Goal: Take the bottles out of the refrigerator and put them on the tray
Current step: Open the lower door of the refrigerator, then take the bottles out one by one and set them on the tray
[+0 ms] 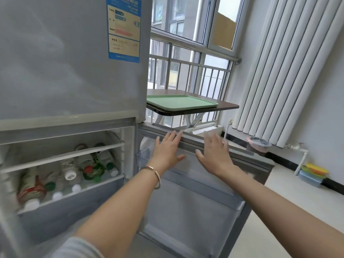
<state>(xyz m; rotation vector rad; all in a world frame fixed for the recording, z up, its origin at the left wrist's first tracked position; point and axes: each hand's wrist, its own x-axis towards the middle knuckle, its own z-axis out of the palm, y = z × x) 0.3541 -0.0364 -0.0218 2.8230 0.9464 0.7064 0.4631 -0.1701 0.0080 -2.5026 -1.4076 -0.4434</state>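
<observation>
The lower door (pixel 195 205) of the refrigerator (pixel 65 71) stands open. Both hands are flat with straight fingers and hold nothing. The left hand (pixel 167 151) and right hand (pixel 214 153) sit side by side at the door's top edge; whether they touch it is unclear. The plastic bottles (pixel 69 170) lie on their sides, caps forward, along the front edge of the lower shelf, well left of the left hand. The green tray (pixel 180 102) lies on the small table (pixel 228 106) beyond the hands.
</observation>
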